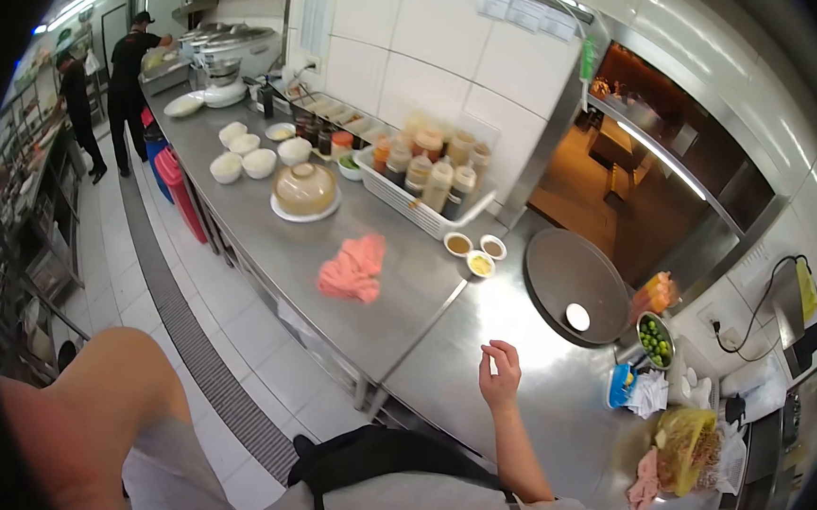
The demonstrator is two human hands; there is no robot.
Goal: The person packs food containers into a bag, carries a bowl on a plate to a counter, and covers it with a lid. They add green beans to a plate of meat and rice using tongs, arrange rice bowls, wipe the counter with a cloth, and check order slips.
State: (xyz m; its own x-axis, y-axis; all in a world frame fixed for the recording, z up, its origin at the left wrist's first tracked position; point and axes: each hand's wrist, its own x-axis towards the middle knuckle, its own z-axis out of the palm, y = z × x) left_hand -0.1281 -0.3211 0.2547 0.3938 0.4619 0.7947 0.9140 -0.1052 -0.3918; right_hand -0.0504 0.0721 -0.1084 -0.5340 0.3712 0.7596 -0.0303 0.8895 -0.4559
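Note:
My right hand hovers over the steel counter, just left of the bright glare. Its fingers are loosely bent and a little apart, and nothing shows in them. Nearest to it are three small bowls: one of brown sauce, one of dark sauce and one of chopped yellow bits. To the right of these lies a large round dark tray with a small white bowl on it. A crumpled pink cloth lies on the left counter. My left arm is bent close to the camera; its hand is out of view.
A white basket of sauce bottles stands along the wall, near a lidded brown bowl and several white bowls. Green limes and a yellow bag are at right. Two people stand in the far-left aisle.

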